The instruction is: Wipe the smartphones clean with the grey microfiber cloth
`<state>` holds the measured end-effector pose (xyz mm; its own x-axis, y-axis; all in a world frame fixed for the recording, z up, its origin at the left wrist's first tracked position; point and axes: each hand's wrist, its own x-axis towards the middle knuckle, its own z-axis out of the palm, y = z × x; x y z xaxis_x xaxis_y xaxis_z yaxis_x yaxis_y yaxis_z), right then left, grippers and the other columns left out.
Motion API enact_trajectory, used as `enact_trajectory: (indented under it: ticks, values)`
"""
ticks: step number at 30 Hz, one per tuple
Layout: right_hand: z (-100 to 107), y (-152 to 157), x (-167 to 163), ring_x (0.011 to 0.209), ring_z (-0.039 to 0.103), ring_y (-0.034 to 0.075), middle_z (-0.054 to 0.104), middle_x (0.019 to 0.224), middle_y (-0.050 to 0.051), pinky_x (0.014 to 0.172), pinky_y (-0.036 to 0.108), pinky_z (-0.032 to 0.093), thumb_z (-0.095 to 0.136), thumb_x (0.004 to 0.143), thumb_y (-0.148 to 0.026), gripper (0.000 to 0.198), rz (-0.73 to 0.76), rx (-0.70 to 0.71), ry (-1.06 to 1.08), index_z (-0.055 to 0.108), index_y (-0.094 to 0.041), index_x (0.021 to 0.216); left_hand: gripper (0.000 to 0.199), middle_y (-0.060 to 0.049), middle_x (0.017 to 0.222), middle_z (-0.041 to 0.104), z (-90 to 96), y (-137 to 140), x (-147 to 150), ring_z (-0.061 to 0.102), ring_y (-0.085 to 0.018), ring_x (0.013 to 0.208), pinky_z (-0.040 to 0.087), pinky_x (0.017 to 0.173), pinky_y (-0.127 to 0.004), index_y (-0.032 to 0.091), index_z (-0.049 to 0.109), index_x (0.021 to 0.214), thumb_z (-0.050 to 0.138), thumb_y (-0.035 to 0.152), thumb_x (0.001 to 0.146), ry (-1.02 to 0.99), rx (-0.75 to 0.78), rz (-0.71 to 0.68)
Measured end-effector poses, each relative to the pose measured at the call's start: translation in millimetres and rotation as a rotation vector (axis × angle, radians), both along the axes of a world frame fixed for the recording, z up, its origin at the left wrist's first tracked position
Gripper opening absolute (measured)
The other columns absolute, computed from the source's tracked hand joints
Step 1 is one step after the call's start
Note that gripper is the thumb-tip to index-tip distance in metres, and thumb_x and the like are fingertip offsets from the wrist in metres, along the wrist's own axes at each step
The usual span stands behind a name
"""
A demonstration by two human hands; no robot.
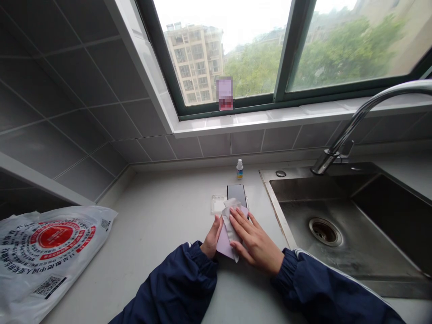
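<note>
Flat lilac object [224, 245] held above counter [168, 202] at its left edge by left hand [212, 236]; hidden fingers' grip unclear. Crumpled pale sheet [231, 229] spread over it, covered by right hand [254, 238], fingers extended flat. Wiping or smoothing judged under way, not finished: sheet not yet removed. Dark-screened phone [236, 192] and clear case [218, 204] left lying just beyond, bottle [240, 171] left upright behind.
</note>
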<state>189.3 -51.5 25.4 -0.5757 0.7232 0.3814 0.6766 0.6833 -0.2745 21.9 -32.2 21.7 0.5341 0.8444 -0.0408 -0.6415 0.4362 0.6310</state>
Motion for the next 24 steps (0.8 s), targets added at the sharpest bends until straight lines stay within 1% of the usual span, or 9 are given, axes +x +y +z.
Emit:
enact_trajectory:
  ticks: [7, 9, 12, 14, 16, 18, 20, 22, 24]
  values:
    - [-3, 0, 1, 0.148, 0.019, 0.03, 0.019, 0.16, 0.015, 0.115, 0.055, 0.03, 0.043, 0.1, -0.032, 0.063, -0.116, -0.006, 0.031, 0.02, -0.012, 0.155, 0.066, -0.01, 0.152, 0.043, 7.8, -2, 2, 0.024, -0.026, 0.147, 0.013, 0.122, -0.038, 0.019, 0.046, 0.143, 0.048, 0.058, 0.091, 0.011, -0.011, 0.03]
    - [-1, -3, -1, 0.149, 0.017, 0.03, 0.019, 0.16, 0.016, 0.115, 0.055, 0.03, 0.043, 0.1, -0.032, 0.063, -0.085, -0.006, 0.027, 0.022, -0.01, 0.155, 0.064, -0.011, 0.15, 0.045, 4.0, -1, 1, 0.026, -0.027, 0.146, 0.013, 0.122, -0.039, 0.018, 0.049, 0.141, 0.048, 0.057, 0.091, -0.009, -0.015, 0.018]
    - [2, -6, -3, 0.149, 0.016, 0.03, 0.02, 0.159, 0.016, 0.117, 0.055, 0.026, 0.046, 0.099, -0.033, 0.065, 0.06, 0.006, 0.002, 0.023, -0.009, 0.154, 0.062, -0.013, 0.143, 0.053, -6.4, 1, -2, 0.03, -0.03, 0.145, 0.016, 0.121, -0.042, 0.014, 0.059, 0.131, 0.05, 0.058, 0.089, -0.047, -0.054, -0.054]
    - [3, -6, -2, 0.149, 0.015, 0.03, 0.022, 0.159, 0.015, 0.118, 0.055, 0.024, 0.046, 0.098, -0.035, 0.066, 0.129, 0.013, -0.019, 0.023, -0.009, 0.154, 0.06, -0.012, 0.14, 0.057, -10.4, 2, -3, 0.028, -0.03, 0.145, 0.017, 0.121, -0.042, 0.014, 0.063, 0.126, 0.05, 0.059, 0.089, -0.046, -0.077, -0.077]
    - [3, -2, 0, 0.149, 0.016, 0.03, 0.022, 0.159, 0.015, 0.118, 0.056, 0.023, 0.045, 0.099, -0.034, 0.064, 0.098, 0.012, -0.031, 0.024, -0.01, 0.154, 0.061, -0.012, 0.142, 0.054, -8.6, 2, -2, 0.029, -0.03, 0.145, 0.017, 0.121, -0.043, 0.014, 0.061, 0.129, 0.052, 0.059, 0.088, -0.051, -0.066, -0.066]
    - [2, 2, 3, 0.149, 0.017, 0.03, 0.021, 0.159, 0.016, 0.117, 0.057, 0.024, 0.042, 0.1, -0.033, 0.06, 0.0, 0.0, -0.027, 0.026, -0.009, 0.153, 0.06, -0.01, 0.148, 0.048, -3.0, 2, 0, 0.029, -0.029, 0.145, 0.017, 0.121, -0.042, 0.017, 0.056, 0.134, 0.052, 0.057, 0.089, -0.055, -0.017, -0.012]
    - [1, 3, 3, 0.149, 0.016, 0.03, 0.019, 0.159, 0.017, 0.116, 0.057, 0.026, 0.041, 0.101, -0.032, 0.059, -0.072, -0.011, -0.017, 0.026, -0.008, 0.153, 0.058, -0.008, 0.15, 0.047, 1.1, 1, 2, 0.03, -0.027, 0.145, 0.016, 0.121, -0.04, 0.021, 0.055, 0.135, 0.054, 0.056, 0.089, -0.044, 0.008, 0.021]
    - [1, -1, 1, 0.149, 0.014, 0.03, 0.018, 0.16, 0.017, 0.116, 0.057, 0.026, 0.042, 0.1, -0.033, 0.061, -0.048, -0.012, -0.02, 0.025, -0.007, 0.153, 0.059, -0.009, 0.146, 0.051, -0.3, 0, 1, 0.032, -0.028, 0.144, 0.017, 0.121, -0.041, 0.019, 0.058, 0.133, 0.057, 0.056, 0.087, -0.04, -0.017, 0.02]
    - [2, -7, -4, 0.149, 0.013, 0.031, 0.019, 0.159, 0.016, 0.117, 0.057, 0.024, 0.044, 0.099, -0.036, 0.064, 0.06, -0.004, -0.036, 0.024, -0.006, 0.153, 0.06, -0.011, 0.138, 0.058, -7.0, 0, -3, 0.034, -0.03, 0.143, 0.017, 0.121, -0.042, 0.015, 0.063, 0.126, 0.057, 0.059, 0.086, -0.039, -0.083, -0.012]
